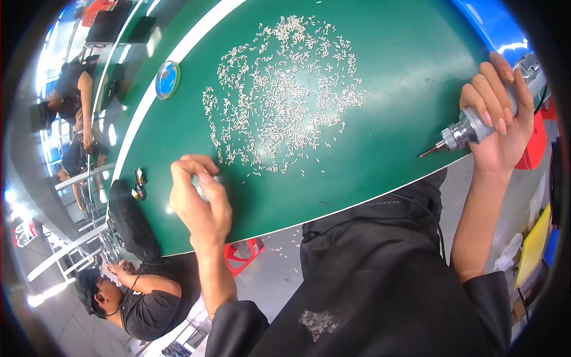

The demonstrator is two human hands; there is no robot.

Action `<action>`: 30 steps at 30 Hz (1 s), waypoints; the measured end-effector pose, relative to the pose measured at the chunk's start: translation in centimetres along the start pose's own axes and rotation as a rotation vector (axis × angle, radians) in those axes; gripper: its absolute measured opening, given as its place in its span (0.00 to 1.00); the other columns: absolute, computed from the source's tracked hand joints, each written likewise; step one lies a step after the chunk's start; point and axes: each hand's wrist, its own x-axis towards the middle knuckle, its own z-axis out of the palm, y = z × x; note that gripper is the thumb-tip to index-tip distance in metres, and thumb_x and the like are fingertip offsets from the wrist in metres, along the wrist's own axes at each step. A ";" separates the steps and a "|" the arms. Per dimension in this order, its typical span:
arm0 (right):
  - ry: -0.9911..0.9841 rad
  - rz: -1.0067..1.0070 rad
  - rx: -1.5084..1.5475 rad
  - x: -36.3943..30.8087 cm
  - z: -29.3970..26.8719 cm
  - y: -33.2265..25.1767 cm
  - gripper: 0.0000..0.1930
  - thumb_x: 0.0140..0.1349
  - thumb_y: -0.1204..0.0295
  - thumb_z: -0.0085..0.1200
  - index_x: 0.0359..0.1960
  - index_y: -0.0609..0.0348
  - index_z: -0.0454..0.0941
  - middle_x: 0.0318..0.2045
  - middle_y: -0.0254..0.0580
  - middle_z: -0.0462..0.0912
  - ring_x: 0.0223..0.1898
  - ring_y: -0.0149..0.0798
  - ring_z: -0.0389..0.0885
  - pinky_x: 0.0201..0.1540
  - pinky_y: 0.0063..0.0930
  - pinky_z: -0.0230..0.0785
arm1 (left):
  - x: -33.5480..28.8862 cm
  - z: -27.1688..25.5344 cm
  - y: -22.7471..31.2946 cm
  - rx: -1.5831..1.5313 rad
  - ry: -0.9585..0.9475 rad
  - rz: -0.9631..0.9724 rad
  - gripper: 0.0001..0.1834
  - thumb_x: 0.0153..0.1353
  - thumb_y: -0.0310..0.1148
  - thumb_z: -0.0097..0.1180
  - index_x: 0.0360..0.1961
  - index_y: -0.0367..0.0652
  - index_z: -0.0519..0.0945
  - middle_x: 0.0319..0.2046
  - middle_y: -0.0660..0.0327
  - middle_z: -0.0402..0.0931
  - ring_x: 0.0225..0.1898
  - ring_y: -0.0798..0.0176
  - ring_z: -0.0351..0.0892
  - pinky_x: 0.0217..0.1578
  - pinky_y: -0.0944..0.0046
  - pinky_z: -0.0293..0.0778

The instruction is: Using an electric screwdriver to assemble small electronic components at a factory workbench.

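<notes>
Silver rotary tool (460,135) near 3 o'clock, clamped in the right hand (505,135), tip over a green table (404,89); at 12 o'clock, scattered small white pieces (288,106); near 9 o'clock, the left hand (199,207), fingers curled inward, whether holding anything unclear

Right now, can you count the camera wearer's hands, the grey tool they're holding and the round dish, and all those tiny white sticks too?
Hands: 2 (left hand, right hand)
Grey tool: 1
Round dish: 1
Total: 4, leaving out the tiny white sticks, which are too many and too small to count.
</notes>
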 end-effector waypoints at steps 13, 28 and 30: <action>0.054 -0.022 0.030 -0.5 1.7 2.1 0.09 0.70 0.68 0.41 0.35 0.60 0.68 0.15 0.28 0.62 0.17 0.25 0.61 0.29 0.23 0.57 | -1.7 6.3 7.8 -0.564 0.111 0.240 0.12 0.43 0.08 0.60 0.30 0.29 0.78 0.24 0.50 0.79 0.25 0.55 0.80 0.29 0.63 0.76; 0.062 -0.054 0.187 -0.6 6.9 4.1 0.06 0.63 0.69 0.45 0.31 0.57 0.66 0.13 0.28 0.64 0.11 0.27 0.63 0.24 0.21 0.59 | -2.7 7.4 10.9 -1.484 -0.131 -0.195 0.12 0.69 0.31 0.48 0.33 0.31 0.72 0.23 0.49 0.75 0.24 0.60 0.75 0.27 0.62 0.73; 0.058 -0.055 0.170 -0.6 6.2 3.4 0.06 0.63 0.69 0.45 0.31 0.57 0.66 0.13 0.28 0.64 0.11 0.27 0.63 0.24 0.21 0.59 | -2.7 7.5 11.0 -1.489 -0.148 -0.208 0.13 0.69 0.32 0.48 0.32 0.32 0.72 0.23 0.49 0.75 0.24 0.60 0.75 0.26 0.62 0.73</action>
